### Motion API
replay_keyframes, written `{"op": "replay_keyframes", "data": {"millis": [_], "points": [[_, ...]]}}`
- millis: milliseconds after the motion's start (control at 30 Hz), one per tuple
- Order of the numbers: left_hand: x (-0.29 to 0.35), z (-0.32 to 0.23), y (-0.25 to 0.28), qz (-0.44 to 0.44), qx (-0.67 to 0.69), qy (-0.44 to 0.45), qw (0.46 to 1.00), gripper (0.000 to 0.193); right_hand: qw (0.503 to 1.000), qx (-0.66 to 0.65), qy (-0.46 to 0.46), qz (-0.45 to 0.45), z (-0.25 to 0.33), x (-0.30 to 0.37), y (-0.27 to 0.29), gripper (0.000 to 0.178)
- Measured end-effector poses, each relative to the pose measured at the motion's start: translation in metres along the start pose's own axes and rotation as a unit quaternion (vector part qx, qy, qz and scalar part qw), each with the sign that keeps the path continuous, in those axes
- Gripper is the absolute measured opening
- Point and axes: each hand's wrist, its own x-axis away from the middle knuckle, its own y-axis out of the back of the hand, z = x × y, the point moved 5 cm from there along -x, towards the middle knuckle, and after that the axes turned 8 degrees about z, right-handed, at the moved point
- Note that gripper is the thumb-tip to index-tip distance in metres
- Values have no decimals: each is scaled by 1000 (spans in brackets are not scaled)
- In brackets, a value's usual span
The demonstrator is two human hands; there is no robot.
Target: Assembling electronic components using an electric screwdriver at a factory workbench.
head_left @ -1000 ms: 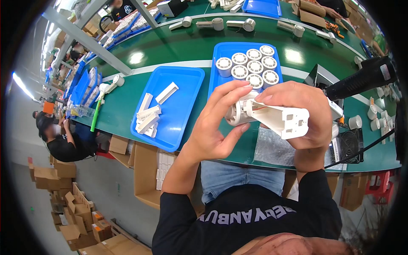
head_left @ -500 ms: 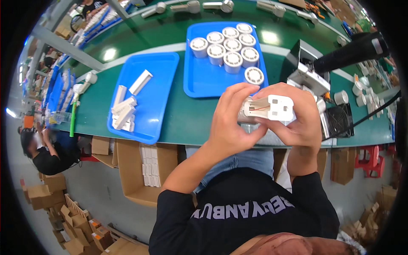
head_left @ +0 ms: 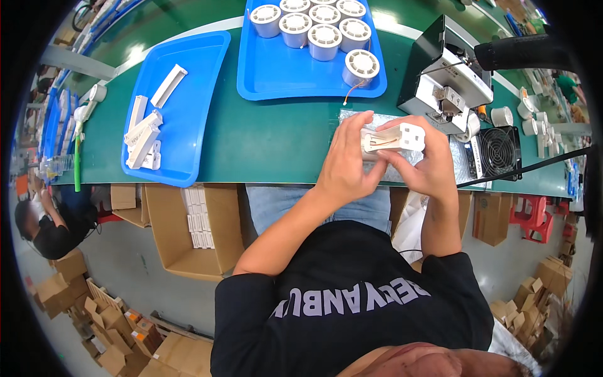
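Note:
Between my two hands is a white plastic housing (head_left: 411,136), hollow and open along its upward side, with a thin orange-red wire inside. My left hand (head_left: 342,164) grips its left end, thumb and fingers closed round it. Around the right end, which has small square holes, wrap the fingers of my right hand (head_left: 434,171), its thumb along the near side. Beyond my hands, a blue tray (head_left: 276,83) carries several round white vented units (head_left: 325,41); the nearest unit (head_left: 362,65) trails a thin wire. To the left, another blue tray (head_left: 182,141) holds long white plastic pieces (head_left: 168,86).
Right of my hands stand a black-and-silver machine (head_left: 455,81), a black cylinder (head_left: 524,53) and a square black cooling fan (head_left: 500,149) with a cable. A silvery sheet (head_left: 463,160) lies beneath. Below the table edge sits an open cardboard box (head_left: 220,251). A person (head_left: 53,226) works far left.
The whole view has shifted, so the trays sit higher and further left in it. Both hands keep their grip on the housing, which is turned slightly.

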Motion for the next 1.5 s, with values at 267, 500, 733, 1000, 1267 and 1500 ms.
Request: {"op": "replay_keyframes", "data": {"millis": [267,500,733,1000,1267,1500], "points": [[0,-29,24,85,-178,-87,977,36,996,-80,33,-19,-21,14,0,33],[-16,-15,16,164,14,-31,986,24,994,-85,64,0,-27,20,6,35],[-6,16,11,66,168,0,984,6,989,-140,-8,51,-41,22,14,57],[2,18,15,-144,149,9,978,16,886,3,160,-436,9,-42,129,69],[-3,6,9,-90,62,-2,994,17,837,-235,336,-361,44,-10,142,52],[1,16,-3,-71,161,29,984,15,885,-116,164,-420,22,28,170,57]]}}
